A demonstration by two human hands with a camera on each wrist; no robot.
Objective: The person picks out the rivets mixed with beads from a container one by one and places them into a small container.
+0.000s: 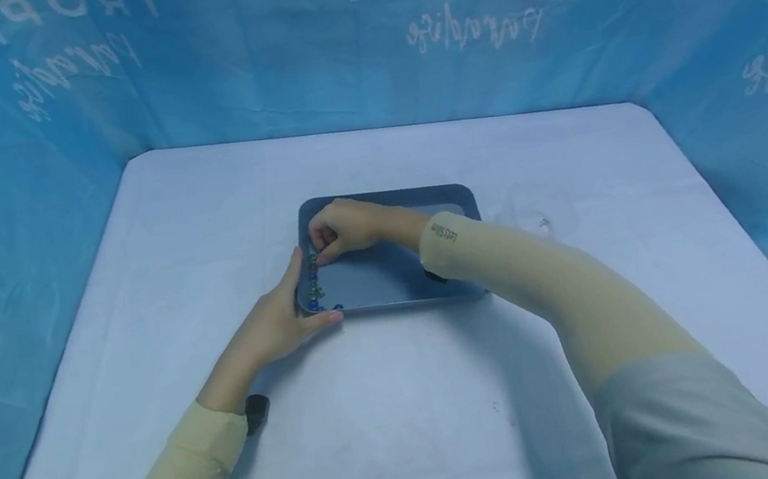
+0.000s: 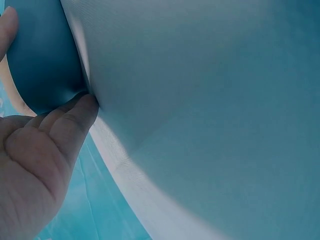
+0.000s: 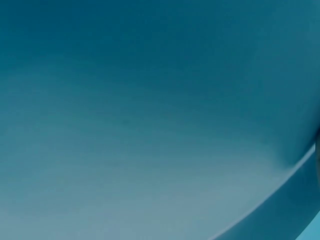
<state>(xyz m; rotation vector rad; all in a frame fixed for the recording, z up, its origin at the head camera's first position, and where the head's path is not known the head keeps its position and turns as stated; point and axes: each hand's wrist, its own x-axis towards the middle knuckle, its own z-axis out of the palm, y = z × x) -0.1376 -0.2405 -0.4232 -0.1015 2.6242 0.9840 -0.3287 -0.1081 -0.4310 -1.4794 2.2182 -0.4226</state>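
A shallow grey-blue tray (image 1: 376, 286) lies on the white table. Along its left inner wall runs a row of small blue and green beads (image 1: 312, 279), with a few more at the near left corner. My left hand (image 1: 275, 322) holds that corner, thumb on the near wall and fingers along the left side. In the left wrist view its fingers press against the tray (image 2: 45, 55). My right hand (image 1: 350, 224) reaches into the tray, thumb and fingers curled and pinching at the far end of the beads. The right wrist view shows mostly tray floor (image 3: 150, 125).
A clear, faintly visible item (image 1: 544, 222) lies on the white table (image 1: 396, 420) right of the tray. Blue printed sheeting (image 1: 326, 49) hangs round the back and sides. My right forearm crosses over the tray's right part.
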